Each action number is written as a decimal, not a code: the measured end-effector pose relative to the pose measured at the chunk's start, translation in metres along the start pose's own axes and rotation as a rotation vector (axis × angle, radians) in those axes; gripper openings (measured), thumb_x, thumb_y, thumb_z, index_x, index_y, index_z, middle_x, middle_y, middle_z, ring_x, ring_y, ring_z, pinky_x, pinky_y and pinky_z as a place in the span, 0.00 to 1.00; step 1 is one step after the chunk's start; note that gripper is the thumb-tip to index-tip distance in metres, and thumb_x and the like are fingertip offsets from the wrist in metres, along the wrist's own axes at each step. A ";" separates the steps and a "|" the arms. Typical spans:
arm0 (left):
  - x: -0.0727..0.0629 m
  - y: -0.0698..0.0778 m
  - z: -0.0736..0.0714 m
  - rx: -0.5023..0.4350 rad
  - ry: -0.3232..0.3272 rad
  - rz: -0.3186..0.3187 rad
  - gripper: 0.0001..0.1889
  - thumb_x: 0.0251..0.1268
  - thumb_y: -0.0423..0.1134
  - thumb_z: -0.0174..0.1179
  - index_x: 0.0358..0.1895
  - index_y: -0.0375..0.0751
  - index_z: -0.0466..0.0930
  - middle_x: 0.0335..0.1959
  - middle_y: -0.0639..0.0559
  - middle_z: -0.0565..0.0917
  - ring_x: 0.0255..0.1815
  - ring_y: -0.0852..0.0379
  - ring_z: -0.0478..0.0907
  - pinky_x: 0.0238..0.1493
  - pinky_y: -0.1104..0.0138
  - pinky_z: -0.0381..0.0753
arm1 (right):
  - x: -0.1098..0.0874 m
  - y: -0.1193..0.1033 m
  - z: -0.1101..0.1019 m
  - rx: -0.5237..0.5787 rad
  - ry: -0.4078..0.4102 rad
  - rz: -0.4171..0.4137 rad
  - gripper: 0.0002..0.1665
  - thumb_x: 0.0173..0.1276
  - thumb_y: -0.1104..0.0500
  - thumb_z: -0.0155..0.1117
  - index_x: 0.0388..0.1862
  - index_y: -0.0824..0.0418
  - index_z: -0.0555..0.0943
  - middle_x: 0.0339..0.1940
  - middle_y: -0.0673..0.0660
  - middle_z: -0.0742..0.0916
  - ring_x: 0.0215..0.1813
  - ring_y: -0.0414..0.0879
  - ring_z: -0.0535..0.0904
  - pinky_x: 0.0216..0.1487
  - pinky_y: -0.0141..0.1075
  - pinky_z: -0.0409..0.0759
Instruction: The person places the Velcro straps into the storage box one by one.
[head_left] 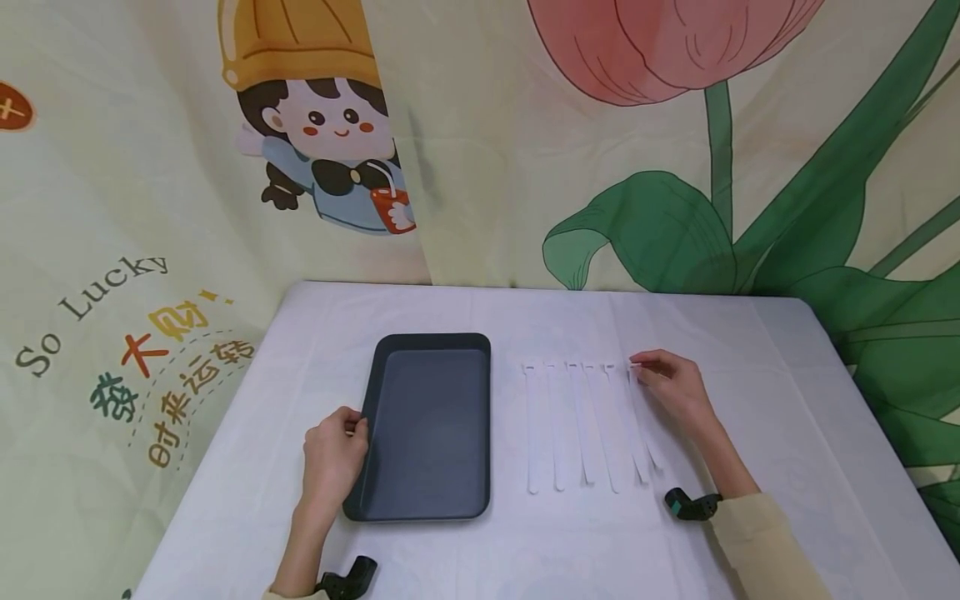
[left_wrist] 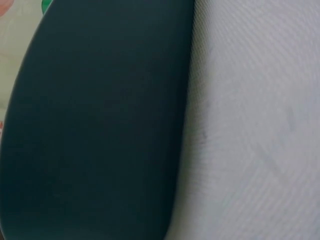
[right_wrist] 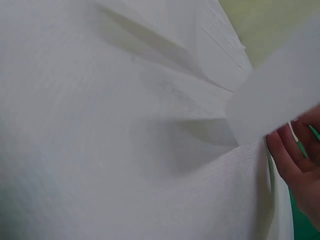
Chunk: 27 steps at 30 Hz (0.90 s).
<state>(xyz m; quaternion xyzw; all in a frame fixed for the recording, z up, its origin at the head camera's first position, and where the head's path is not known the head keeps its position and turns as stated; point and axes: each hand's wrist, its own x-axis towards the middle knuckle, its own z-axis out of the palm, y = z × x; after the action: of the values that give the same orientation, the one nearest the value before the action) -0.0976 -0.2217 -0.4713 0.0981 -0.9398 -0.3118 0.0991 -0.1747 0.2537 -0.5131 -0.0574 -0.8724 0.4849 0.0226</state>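
Observation:
A dark grey rectangular tray lies on the white cloth. My left hand grips its left rim, fingers curled at the edge; the left wrist view holds only the tray's dark side wall beside the cloth. To the right of the tray, several thin white strips lie side by side, running lengthwise away from me. With fingertips and thumb, my right hand pinches the far end of the rightmost strip. Close up in the right wrist view, this white strip looks broad and flat, its end at the fingers.
A white cloth covers the table, whose far edge meets a printed curtain with a cartoon figure and a large flower. Dark wrist cameras sit on both wrists.

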 end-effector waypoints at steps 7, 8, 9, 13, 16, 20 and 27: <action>0.000 -0.001 0.000 -0.008 0.003 0.003 0.08 0.68 0.28 0.59 0.41 0.26 0.85 0.33 0.34 0.89 0.34 0.40 0.88 0.36 0.51 0.82 | -0.002 -0.002 -0.002 0.039 0.024 0.007 0.14 0.77 0.60 0.61 0.57 0.61 0.84 0.56 0.61 0.86 0.52 0.52 0.80 0.44 0.19 0.78; 0.000 -0.001 0.000 -0.009 0.004 0.003 0.08 0.68 0.28 0.59 0.41 0.26 0.85 0.33 0.34 0.89 0.34 0.40 0.88 0.36 0.51 0.82 | -0.003 -0.002 -0.003 0.040 0.027 0.007 0.13 0.77 0.60 0.62 0.57 0.61 0.84 0.55 0.61 0.86 0.52 0.52 0.80 0.44 0.19 0.78; 0.000 -0.001 0.000 -0.010 0.004 0.004 0.07 0.68 0.28 0.59 0.40 0.26 0.85 0.33 0.34 0.89 0.33 0.40 0.88 0.36 0.51 0.82 | -0.003 -0.003 -0.003 0.038 0.030 0.007 0.13 0.77 0.59 0.62 0.57 0.60 0.84 0.55 0.61 0.86 0.52 0.52 0.81 0.44 0.19 0.78; 0.000 -0.001 0.001 -0.018 0.004 0.007 0.07 0.68 0.28 0.59 0.40 0.25 0.85 0.34 0.34 0.89 0.34 0.40 0.88 0.36 0.51 0.82 | -0.005 -0.005 -0.007 0.051 0.031 0.010 0.14 0.77 0.57 0.63 0.56 0.60 0.84 0.52 0.61 0.87 0.48 0.49 0.83 0.44 0.22 0.80; 0.001 -0.002 0.002 -0.021 0.005 0.007 0.07 0.68 0.28 0.59 0.40 0.25 0.85 0.33 0.34 0.89 0.33 0.41 0.88 0.35 0.53 0.83 | -0.006 -0.008 -0.010 0.080 0.027 0.011 0.15 0.77 0.55 0.64 0.56 0.61 0.84 0.52 0.62 0.87 0.44 0.46 0.84 0.44 0.25 0.82; 0.001 -0.004 0.003 -0.022 0.008 0.005 0.07 0.67 0.28 0.59 0.40 0.26 0.85 0.33 0.34 0.89 0.33 0.41 0.88 0.34 0.55 0.82 | -0.009 -0.012 -0.015 0.117 0.024 0.012 0.17 0.76 0.53 0.64 0.57 0.61 0.84 0.53 0.62 0.86 0.43 0.43 0.84 0.44 0.27 0.84; 0.001 -0.003 0.001 -0.026 0.000 -0.006 0.07 0.67 0.28 0.60 0.41 0.26 0.84 0.34 0.34 0.89 0.33 0.41 0.88 0.30 0.59 0.81 | -0.013 -0.016 -0.022 0.139 0.018 -0.023 0.20 0.77 0.51 0.63 0.59 0.63 0.83 0.55 0.63 0.85 0.43 0.41 0.84 0.44 0.28 0.84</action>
<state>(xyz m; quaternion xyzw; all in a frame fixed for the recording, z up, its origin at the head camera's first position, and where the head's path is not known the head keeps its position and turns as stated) -0.0982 -0.2232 -0.4738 0.0994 -0.9354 -0.3244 0.0995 -0.1611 0.2618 -0.4876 -0.0499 -0.8371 0.5434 0.0399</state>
